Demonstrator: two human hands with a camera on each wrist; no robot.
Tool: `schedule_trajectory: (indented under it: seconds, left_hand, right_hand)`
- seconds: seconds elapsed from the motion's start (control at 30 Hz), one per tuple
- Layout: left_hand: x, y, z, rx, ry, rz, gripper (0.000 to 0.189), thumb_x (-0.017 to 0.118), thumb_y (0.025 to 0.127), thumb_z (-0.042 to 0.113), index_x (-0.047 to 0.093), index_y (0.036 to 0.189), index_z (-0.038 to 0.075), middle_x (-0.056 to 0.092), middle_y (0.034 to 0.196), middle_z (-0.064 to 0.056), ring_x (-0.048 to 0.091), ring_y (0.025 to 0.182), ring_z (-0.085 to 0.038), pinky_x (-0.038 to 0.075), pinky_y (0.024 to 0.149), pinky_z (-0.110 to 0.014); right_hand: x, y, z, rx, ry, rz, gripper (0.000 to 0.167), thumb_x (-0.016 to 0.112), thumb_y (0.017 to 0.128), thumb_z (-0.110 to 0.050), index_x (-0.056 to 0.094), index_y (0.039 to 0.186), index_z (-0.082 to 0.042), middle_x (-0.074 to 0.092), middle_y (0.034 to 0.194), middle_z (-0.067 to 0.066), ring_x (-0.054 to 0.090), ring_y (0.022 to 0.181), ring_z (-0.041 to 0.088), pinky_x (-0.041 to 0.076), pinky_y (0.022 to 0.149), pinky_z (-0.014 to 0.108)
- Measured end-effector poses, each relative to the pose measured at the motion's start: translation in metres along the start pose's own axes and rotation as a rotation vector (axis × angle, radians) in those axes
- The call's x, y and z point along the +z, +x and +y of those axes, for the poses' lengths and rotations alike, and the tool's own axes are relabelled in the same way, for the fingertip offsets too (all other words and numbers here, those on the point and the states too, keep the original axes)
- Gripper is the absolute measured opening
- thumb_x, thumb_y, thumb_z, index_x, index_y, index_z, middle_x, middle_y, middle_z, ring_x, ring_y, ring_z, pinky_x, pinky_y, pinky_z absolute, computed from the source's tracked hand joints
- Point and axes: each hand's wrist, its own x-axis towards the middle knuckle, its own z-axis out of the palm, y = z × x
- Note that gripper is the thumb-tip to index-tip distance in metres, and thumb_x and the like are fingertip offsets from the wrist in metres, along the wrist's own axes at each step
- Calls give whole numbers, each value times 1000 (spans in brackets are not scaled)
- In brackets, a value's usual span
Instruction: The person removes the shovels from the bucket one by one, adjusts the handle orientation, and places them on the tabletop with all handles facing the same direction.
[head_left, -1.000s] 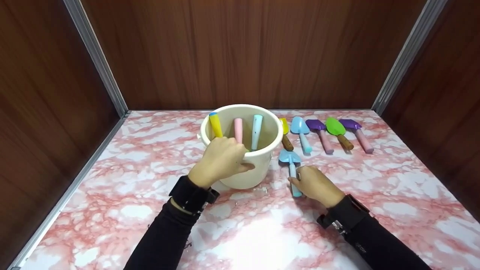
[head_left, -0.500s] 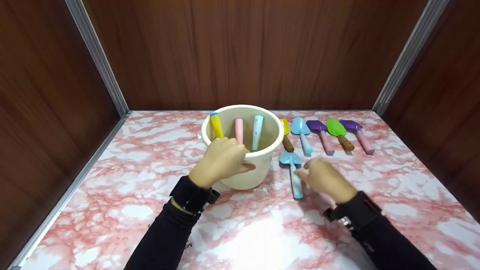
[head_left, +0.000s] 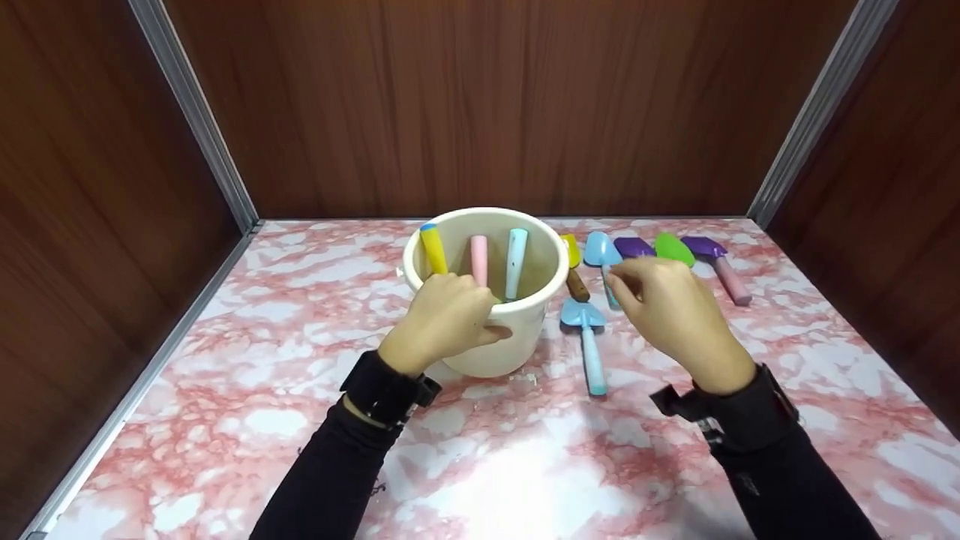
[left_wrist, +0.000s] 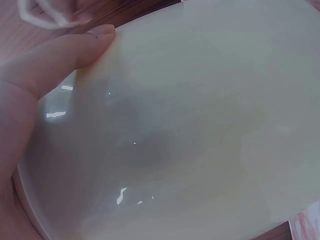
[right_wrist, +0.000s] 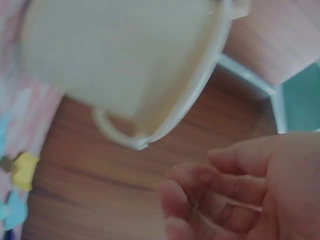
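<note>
My left hand (head_left: 442,322) grips the near rim of a white bucket (head_left: 517,330); in the left wrist view its thumb (left_wrist: 75,52) lies along the bucket's outer wall. Three handles poke up inside: a yellow one (head_left: 433,249) with a blue end, a pink one (head_left: 479,259) and a light blue one (head_left: 515,262). My right hand (head_left: 675,315) hovers to the right of the bucket, its fingers loosely curled around nothing, as the right wrist view also shows. On the table between bucket and right hand lies a light blue hand trowel (head_left: 591,356), blade away from me.
Behind the right hand is a row of hand trowels: yellow (head_left: 576,286), light blue (head_left: 600,249), purple (head_left: 632,247), green (head_left: 673,249) and another purple one with a pink handle (head_left: 730,281). Brown wood-look panels (head_left: 480,112) enclose the marbled table (head_left: 262,420) on three sides.
My right hand has let go of the light blue trowel, leaving it on the table, and has risen up and to the right. The left hand stays on the bucket rim.
</note>
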Motion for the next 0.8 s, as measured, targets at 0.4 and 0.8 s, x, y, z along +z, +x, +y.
schedule_trajectory:
  seconds: [0.4,0.8]
  left_hand:
    - [-1,0,1,-40,-16,-37,53,87,87,50,59,61,14,42,59,2,61,55,-26,50,53,-45]
    - [1,1,1,-23,0,-21,52,86,88,51,61,62,13,40,58,3,61,55,-24,51,53,-43]
  right_hand:
    - [16,93,-48,-609,-160,-241,8,73,97,-3,79,103,-1,72,93,13,67,84,28,60,80,42]
    - [57,122,-67,-621,-506,-555,22,76,85,-2,80,105,-10,73,102,10,65,94,32,54,84,46]
